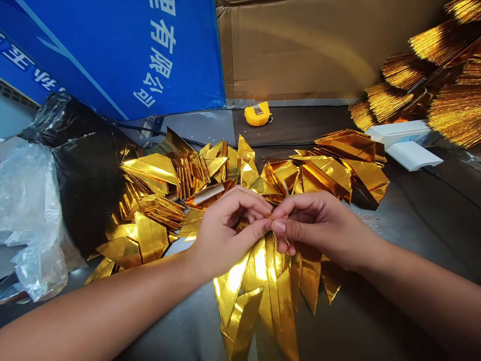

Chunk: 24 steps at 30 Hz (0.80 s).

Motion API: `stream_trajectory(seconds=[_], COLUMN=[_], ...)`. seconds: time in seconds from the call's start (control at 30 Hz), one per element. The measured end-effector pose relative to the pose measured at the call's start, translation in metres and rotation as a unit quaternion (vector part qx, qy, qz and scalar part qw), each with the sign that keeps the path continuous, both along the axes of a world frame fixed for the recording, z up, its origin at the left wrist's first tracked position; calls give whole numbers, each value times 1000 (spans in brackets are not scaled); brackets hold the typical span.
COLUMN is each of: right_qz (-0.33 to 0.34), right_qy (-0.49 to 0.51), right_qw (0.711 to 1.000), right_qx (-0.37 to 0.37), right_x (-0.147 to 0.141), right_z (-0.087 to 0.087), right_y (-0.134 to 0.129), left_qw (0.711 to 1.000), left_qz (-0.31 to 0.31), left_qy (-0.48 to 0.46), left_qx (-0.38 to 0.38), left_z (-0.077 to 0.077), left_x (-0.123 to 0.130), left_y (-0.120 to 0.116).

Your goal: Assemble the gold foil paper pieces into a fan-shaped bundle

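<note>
Ctr of frame, the L hand (pixel 225 228) and R hand (pixel 325 230) meet fingertip to fingertip, thumb and index of each pressed together, prob. pinching a thin edge of the folded gold foil pcs (pixel 268 286); the bit btwn the fingertips is mostly hidden, so can't tell its exact shape. More pcs lie right below the hands, spread toward bottom ctr, and in loose heaps left and right of ctr on the dark bench (pixel 413 215).

Handling: they look v. light, paper-like, w/ a shiny metallic face; likely slick, so stacks could slide apart. Creased edges prob. fairly stiff, flat faces bendy; a hard squeeze would likely crease or scuff the foil. Best hold: thumb & index at a folded edge or near a pointed corner, light pressure, not across the flat middle.

Containers: mid-left, a black plastic bag (pixel 90 190), neck bunched up top, contents not visible; overlapping it in view at far left, a crumpled clear plastic bag (pixel 33 215), can't tell what's inside. Upper left, a blue panel (pixel 112 50) w/ white characters, maybe a box side; upper ctr-right, brown cardboard (pixel 300 50), poss. a box, inside unseen. Upper right, ribbed gold fans (pixel 454 110) in tiers; can't make out their holder.
</note>
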State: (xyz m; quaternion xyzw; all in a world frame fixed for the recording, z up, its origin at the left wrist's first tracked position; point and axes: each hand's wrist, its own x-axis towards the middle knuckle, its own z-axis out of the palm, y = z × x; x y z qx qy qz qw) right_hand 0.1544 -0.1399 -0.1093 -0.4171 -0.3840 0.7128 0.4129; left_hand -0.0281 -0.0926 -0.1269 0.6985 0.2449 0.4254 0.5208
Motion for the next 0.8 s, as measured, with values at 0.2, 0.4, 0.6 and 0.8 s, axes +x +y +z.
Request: stream_trajectory(seconds=[0.2, 0.4, 0.6, 0.8], right_qz=[-9, -22, -24, -27], right_qy=[-8, -41, -2, 10], right_qw=[1000, 999, 999, 999], right_qx=[-6, -21, -23, -41], right_x=[1, -1, -1, -3], right_z=[1, 1, -4, -4], right_y=[0, 0, 0, 1], left_qw=[997, 974, 971, 964], left_qz=[22, 86, 100, 117], left_qy=[49, 137, 160, 176], left_qx=[48, 157, 145, 164], left_z=[1, 3, 6, 8], left_x=[-2, -3, -3, -4], left_y=[-1, -6, -8, -7])
